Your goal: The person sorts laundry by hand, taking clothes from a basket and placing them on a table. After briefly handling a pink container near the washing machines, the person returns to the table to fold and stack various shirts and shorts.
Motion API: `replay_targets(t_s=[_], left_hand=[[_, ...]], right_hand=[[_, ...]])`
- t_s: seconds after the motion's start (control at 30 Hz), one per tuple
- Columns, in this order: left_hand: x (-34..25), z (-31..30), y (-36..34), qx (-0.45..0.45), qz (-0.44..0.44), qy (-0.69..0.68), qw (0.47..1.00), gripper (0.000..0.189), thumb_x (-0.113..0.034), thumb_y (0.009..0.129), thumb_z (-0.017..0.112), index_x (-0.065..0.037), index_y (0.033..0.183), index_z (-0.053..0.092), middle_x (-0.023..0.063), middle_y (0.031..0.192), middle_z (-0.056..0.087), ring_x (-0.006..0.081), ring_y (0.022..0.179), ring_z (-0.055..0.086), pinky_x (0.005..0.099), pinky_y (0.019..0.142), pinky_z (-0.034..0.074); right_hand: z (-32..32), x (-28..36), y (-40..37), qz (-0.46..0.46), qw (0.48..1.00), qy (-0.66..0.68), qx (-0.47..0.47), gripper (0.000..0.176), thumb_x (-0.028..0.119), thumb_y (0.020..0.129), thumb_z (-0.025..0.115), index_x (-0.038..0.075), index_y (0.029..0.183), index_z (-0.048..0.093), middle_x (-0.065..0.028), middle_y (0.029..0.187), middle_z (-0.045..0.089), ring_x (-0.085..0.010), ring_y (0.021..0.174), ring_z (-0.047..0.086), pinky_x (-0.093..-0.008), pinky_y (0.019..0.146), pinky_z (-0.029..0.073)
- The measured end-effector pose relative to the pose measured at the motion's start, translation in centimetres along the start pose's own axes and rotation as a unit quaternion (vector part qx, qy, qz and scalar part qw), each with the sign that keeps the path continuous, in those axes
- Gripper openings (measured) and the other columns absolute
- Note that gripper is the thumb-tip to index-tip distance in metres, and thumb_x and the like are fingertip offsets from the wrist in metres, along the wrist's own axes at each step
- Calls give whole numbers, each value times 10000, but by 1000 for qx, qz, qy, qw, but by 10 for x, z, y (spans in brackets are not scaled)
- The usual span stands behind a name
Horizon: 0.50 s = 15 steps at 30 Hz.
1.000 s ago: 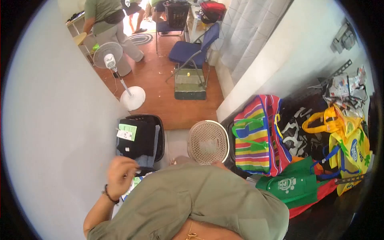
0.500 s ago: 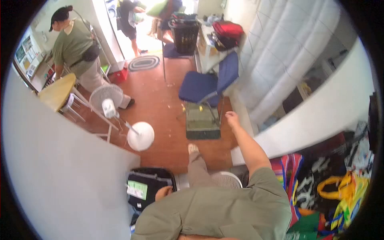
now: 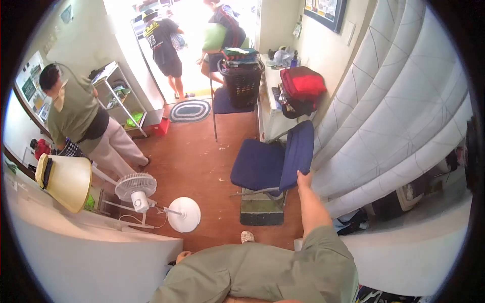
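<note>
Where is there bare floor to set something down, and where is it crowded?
Widest is the brown floor between the fan, the near blue chair and the oval mat; only small specks lie there. Crowded: the white table with the red bag, and the far chair, under the black basket.

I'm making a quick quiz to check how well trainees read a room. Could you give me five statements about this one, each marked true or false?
1. The right hand is on the backrest of the nearer blue chair. True.
2. The black basket stands on the floor. False: the black basket is on the farther chair.
3. A striped oval rug lies near the bright doorway. True.
4. The white fan is right of the nearer blue chair. False: the white fan is to its left.
5. The red bag lies on the rug. False: the red bag is on the white cabinet.
</note>
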<state>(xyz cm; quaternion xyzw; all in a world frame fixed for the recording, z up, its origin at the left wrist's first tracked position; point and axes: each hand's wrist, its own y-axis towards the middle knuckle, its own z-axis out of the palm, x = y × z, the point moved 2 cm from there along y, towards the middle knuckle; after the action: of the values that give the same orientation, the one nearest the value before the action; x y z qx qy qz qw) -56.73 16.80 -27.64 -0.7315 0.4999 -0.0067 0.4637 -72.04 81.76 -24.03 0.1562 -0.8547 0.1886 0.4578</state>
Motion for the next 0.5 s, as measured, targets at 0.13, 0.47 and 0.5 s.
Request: replay_targets(t_s=[0.13,0.47,0.5], left_hand=[[-46,-7,41,14,10,-4,1000,276,-273,897,625,-105,1102,704,125,980,715,288,927,686,384,834,529],[-161,-44,203,55,25,21,998,284,-284,906,608,-111,1109,704,135,1015,715,301,956,685,392,848,531],[-175,-53,226,56,33,29,997,284,-285,907,606,-112,1110,704,136,1018,715,302,958,685,392,849,531]], right_hand=[[-18,-14,8,-66,994,19,-84,522,271,848,716,-59,1211,538,-253,1154,626,-432,1090,580,-447,976,424],[-117,-82,46,-49,895,-195,-398,470,215,916,643,-32,1288,495,-256,1254,557,-429,1112,561,-460,979,434],[-115,-71,43,26,887,-189,-420,460,201,907,644,-10,1291,503,-236,1258,563,-412,1110,569,-458,980,439]])
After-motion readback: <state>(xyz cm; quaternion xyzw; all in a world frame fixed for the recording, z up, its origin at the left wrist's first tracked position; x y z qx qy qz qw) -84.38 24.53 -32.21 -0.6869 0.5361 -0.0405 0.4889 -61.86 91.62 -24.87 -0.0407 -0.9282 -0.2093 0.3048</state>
